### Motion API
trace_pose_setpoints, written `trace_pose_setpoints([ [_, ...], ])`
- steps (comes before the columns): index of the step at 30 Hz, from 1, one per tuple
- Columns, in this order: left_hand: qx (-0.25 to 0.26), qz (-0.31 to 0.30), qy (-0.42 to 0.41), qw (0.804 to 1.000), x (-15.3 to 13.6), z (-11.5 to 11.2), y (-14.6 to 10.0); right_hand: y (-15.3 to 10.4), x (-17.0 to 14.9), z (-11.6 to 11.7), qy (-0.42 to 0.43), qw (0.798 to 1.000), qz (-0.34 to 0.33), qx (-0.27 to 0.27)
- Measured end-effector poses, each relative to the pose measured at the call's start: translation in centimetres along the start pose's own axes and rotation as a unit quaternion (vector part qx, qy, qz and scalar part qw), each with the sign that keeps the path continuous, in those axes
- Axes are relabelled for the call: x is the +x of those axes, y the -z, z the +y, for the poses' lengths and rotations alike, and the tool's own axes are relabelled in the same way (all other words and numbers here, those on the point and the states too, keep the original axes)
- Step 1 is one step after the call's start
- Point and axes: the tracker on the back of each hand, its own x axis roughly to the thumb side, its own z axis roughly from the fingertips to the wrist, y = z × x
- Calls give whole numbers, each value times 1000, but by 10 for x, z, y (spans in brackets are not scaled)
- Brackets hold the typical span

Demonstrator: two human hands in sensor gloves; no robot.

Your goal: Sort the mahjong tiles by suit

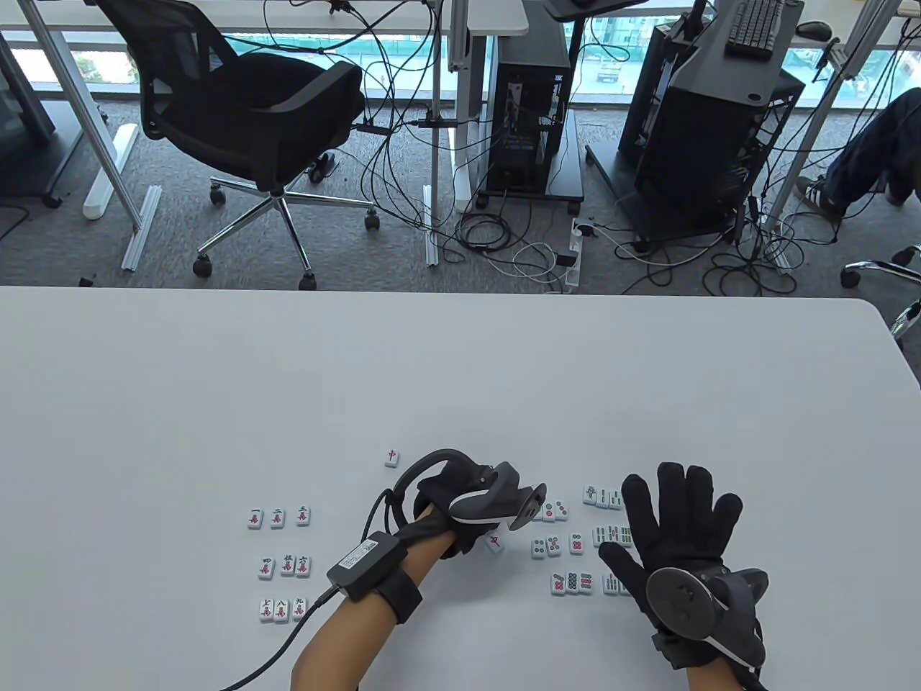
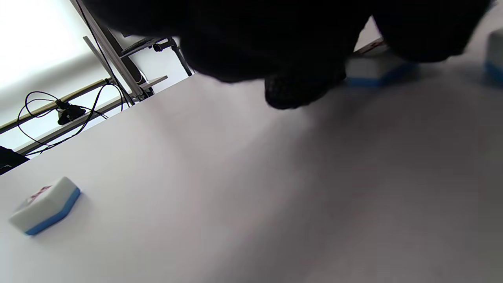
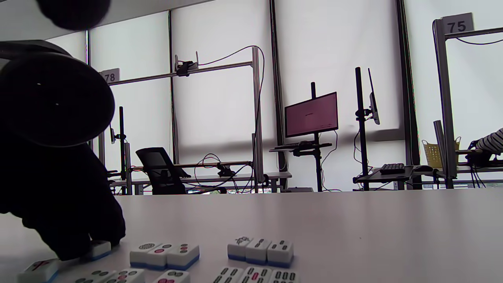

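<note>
My left hand (image 1: 478,515) is curled down at the table's middle front. Its fingertips (image 3: 84,239) pinch a white, blue-backed mahjong tile (image 3: 99,248), also seen in the left wrist view (image 2: 373,67); the tracker hides it in the table view. A red-marked tile (image 1: 495,544) lies loose beside that hand. My right hand (image 1: 673,529) is spread flat and open over the bamboo tiles (image 1: 603,497). Dot tiles (image 1: 555,511) lie in rows between the hands. Character tiles (image 1: 279,517) lie in three rows at the left.
A lone red-character tile (image 1: 391,456) lies apart, behind the left hand, and shows in the left wrist view (image 2: 45,210). The white table (image 1: 460,374) stretches far back. The left wrist's cable (image 1: 288,640) trails to the front edge.
</note>
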Motion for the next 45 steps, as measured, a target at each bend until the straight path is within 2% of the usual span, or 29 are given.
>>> trace_pose_setpoints([
  [2, -7, 11, 0, 1000, -2, 0, 0, 0, 0, 0, 1, 1000, -1, -2],
  [5, -49, 26, -24, 998, -10, 4, -3, 0, 0, 0, 3, 1000, -1, -2],
  [10, 15, 27, -7, 1000, -21, 20, -11, 0, -1, 0, 8, 1000, 1, -3],
  [12, 13, 9, 8, 1000, -17, 20, -10, 0, -1, -1, 8, 1000, 2, -6],
  [15, 45, -17, 60, 997, -3, 16, -9, 0, -1, -1, 10, 1000, 2, -9],
  [17, 47, -30, 88, 995, 6, 12, -7, 0, -1, -1, 6, 1000, 2, -9],
  [20, 18, -47, 106, 993, 13, 4, -3, -1, -1, 0, 0, 1000, 1, -6],
  [26, 35, -68, 91, 993, 9, 7, -3, 0, 0, 4, -10, 1000, -3, 5],
  [28, 29, -48, 60, 997, -5, 9, -1, 0, 0, 4, -13, 1000, -3, 9],
  [32, 17, 34, 13, 999, -57, 18, 6, -2, 0, -1, -20, 1000, 1, 8],
  [36, -10, 84, 21, 996, -91, 17, 11, -2, -2, -6, -6, 1000, 8, -5],
  [41, -71, 113, 11, 991, -105, -1, 20, -2, -3, -8, -6, 1000, 10, -6],
  [45, -96, 109, 16, 989, -107, -17, 20, -2, -2, -6, -3, 1000, 7, -4],
])
